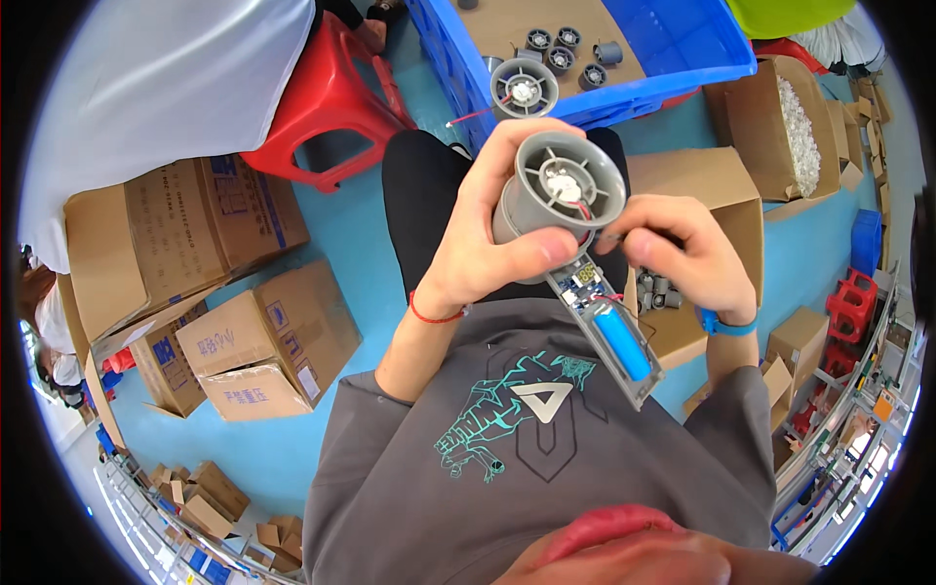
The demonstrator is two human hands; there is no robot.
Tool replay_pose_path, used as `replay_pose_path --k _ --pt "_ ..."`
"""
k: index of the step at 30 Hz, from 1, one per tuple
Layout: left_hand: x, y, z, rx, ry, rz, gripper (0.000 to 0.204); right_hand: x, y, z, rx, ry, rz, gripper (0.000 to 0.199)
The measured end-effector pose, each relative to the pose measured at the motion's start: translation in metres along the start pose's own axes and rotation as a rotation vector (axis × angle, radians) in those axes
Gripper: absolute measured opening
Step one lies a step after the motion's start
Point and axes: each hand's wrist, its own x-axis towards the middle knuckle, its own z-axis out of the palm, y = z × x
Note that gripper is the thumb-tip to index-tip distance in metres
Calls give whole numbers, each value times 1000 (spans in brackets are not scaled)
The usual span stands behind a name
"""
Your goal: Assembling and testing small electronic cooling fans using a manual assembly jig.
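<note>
My left hand [473, 239] is wrapped round a grey round fan housing [564, 185] with spokes and a white-coated middle. From the housing a grey handle half [640, 386] slants down toward my chest, its inside exposed. In it lie a small circuit board [582, 277] with a lit display and a blue cylindrical battery [622, 343]. Thin red wires show in the housing and beside the board. My right hand [687, 249] is closed in a pinch against the joint of housing and handle; whatever its fingertips grip is hidden.
Ahead, a blue plastic bin [673, 83] holds several grey fan housings [561, 60]. Another fan housing [525, 90], trailing a red wire, is at its near edge. A cardboard box [707, 190] with grey parts stands right. A red stool [327, 97] and cartons [268, 341] are left.
</note>
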Motion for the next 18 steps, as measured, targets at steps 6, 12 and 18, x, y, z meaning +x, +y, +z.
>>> replay_pose_path --k 6,12,18 --pt "3 10 10 49 -60 50 71 -6 -12 1 -305 -4 -221 16" --pt "8 10 15 159 -148 65 70 -6 -23 1 -393 -11 -235 13" --pt "8 1 12 94 -205 52 79 7 -1 -12 20 -240 -190 9"
